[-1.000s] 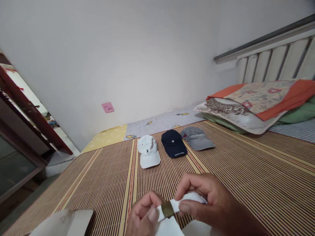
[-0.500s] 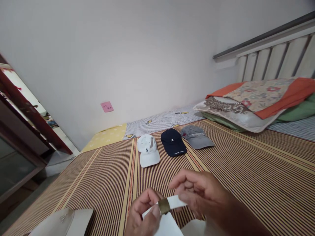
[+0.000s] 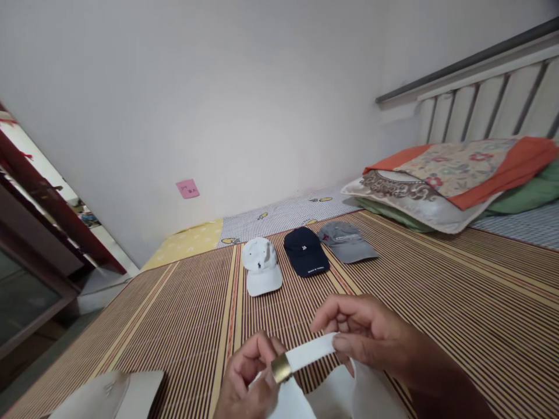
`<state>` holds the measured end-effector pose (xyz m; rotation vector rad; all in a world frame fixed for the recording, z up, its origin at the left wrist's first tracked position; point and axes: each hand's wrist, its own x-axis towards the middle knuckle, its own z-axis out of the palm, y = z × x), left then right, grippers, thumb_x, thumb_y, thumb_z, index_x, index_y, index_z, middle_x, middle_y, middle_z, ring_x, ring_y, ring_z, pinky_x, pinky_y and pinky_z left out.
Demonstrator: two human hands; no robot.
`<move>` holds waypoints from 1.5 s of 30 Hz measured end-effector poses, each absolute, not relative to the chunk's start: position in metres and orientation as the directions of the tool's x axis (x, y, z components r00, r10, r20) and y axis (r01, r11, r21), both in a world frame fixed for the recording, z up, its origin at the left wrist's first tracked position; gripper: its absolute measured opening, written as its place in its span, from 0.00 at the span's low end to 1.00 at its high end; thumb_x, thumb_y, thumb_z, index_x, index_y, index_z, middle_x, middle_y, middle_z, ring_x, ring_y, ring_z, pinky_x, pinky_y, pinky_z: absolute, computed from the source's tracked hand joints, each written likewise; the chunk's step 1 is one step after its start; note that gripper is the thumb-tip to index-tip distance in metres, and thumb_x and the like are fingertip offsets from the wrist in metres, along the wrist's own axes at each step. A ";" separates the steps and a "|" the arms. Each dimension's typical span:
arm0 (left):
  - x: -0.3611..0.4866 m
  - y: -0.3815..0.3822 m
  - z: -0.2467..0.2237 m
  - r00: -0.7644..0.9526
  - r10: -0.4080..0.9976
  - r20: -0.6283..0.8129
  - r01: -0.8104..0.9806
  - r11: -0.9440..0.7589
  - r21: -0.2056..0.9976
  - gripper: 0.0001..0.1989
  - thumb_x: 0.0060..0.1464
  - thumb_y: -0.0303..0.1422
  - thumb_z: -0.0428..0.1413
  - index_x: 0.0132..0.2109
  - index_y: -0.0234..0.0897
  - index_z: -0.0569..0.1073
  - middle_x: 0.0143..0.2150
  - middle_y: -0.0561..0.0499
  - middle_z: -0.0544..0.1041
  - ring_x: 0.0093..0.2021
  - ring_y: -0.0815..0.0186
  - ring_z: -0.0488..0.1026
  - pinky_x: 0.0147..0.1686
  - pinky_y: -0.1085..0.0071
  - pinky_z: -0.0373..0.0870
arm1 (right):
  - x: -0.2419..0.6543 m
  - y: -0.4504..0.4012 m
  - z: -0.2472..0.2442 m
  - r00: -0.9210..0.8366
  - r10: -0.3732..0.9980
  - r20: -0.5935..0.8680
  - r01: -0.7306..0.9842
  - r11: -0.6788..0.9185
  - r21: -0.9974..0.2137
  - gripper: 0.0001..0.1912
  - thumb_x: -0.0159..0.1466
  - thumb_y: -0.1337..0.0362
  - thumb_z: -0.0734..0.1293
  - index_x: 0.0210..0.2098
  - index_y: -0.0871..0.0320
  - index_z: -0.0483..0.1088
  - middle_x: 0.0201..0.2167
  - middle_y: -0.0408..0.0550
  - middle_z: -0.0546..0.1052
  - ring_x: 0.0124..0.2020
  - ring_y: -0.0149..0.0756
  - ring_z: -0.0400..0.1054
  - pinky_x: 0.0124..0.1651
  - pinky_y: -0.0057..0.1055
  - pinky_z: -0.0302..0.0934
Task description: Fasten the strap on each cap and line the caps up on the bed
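At the bottom centre, a white fabric strap point(image 3: 312, 352) runs between my two hands, joined to a white cap point(image 3: 332, 396) partly cut off by the frame. My left hand point(image 3: 251, 375) pinches the strap at a brass-coloured buckle point(image 3: 280, 368). Thumb and fingers of my right hand point(image 3: 364, 334) hold the strap's other end. Beyond them on the striped mat lie a white cap with a small dark logo point(image 3: 262, 266), a navy cap point(image 3: 305, 252) and a grey cap point(image 3: 348, 242), the last two touching.
A beige cap point(image 3: 109, 396) lies at the bottom left of the striped mat point(image 3: 183, 314). Pillows with an orange-edged floral cover point(image 3: 463, 169) are stacked at the right by the headboard point(image 3: 484, 110). A pink note point(image 3: 187, 188) sticks to the wall.
My right hand has moved slightly right, and more of the white strap shows between the buckle and its fingers. The buckle has shifted a little left.
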<state>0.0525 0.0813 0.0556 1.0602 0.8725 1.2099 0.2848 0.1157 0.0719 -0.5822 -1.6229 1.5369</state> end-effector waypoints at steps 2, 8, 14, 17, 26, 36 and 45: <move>0.055 0.080 0.057 0.159 0.987 0.014 -0.263 0.029 0.964 0.21 0.43 0.43 0.73 0.24 0.37 0.70 0.25 0.55 0.71 0.24 0.71 0.59 0.27 0.72 0.54 | 0.285 0.114 0.074 -0.565 0.790 0.240 -0.183 0.164 -0.969 0.15 0.65 0.53 0.70 0.44 0.58 0.75 0.31 0.41 0.70 0.31 0.30 0.61 0.34 0.28 0.55; 0.062 0.077 0.064 0.156 0.988 -0.006 -0.242 0.044 0.969 0.26 0.40 0.51 0.72 0.24 0.37 0.69 0.26 0.53 0.71 0.27 0.70 0.61 0.29 0.72 0.54 | 0.280 0.106 0.083 -0.550 0.811 0.201 -0.053 0.206 -0.977 0.13 0.61 0.55 0.73 0.40 0.58 0.79 0.27 0.40 0.69 0.29 0.30 0.59 0.32 0.28 0.53; 0.064 0.076 0.064 0.209 0.975 -0.071 -0.189 0.111 0.976 0.28 0.40 0.54 0.71 0.25 0.37 0.68 0.23 0.56 0.67 0.23 0.73 0.56 0.26 0.73 0.50 | 0.275 0.103 0.083 -0.534 0.821 0.203 -0.034 0.220 -0.975 0.14 0.60 0.53 0.73 0.37 0.58 0.79 0.27 0.41 0.72 0.27 0.30 0.60 0.30 0.28 0.52; 0.065 0.075 0.062 0.232 0.970 -0.078 -0.214 0.129 0.968 0.26 0.42 0.52 0.71 0.25 0.37 0.68 0.22 0.56 0.66 0.23 0.74 0.55 0.25 0.73 0.48 | 0.275 0.103 0.082 -0.539 0.817 0.207 -0.041 0.220 -0.975 0.13 0.60 0.55 0.73 0.37 0.58 0.79 0.27 0.41 0.72 0.28 0.30 0.60 0.30 0.28 0.52; 0.066 0.075 0.060 0.221 0.973 -0.068 -0.189 0.112 0.976 0.27 0.43 0.53 0.70 0.25 0.37 0.68 0.22 0.57 0.66 0.22 0.74 0.54 0.24 0.72 0.47 | 0.273 0.101 0.086 -0.518 0.830 0.209 -0.006 0.241 -0.971 0.11 0.59 0.56 0.73 0.35 0.58 0.79 0.25 0.40 0.71 0.26 0.30 0.59 0.29 0.28 0.53; 0.065 0.077 0.057 0.109 0.993 0.052 -0.244 -0.024 0.969 0.24 0.43 0.49 0.72 0.25 0.36 0.70 0.26 0.53 0.73 0.25 0.71 0.62 0.27 0.73 0.55 | 0.289 0.111 0.079 -0.529 0.819 0.222 -0.038 0.238 -0.970 0.12 0.66 0.57 0.69 0.44 0.57 0.75 0.28 0.40 0.69 0.28 0.29 0.61 0.30 0.26 0.54; 0.076 0.071 0.064 0.114 0.992 0.052 -0.285 -0.018 0.958 0.26 0.43 0.47 0.73 0.28 0.37 0.66 0.25 0.54 0.75 0.24 0.74 0.63 0.26 0.76 0.55 | 0.276 0.099 0.088 -0.536 0.833 0.138 0.025 0.179 -0.984 0.15 0.66 0.52 0.68 0.43 0.57 0.76 0.30 0.43 0.73 0.29 0.32 0.66 0.32 0.28 0.61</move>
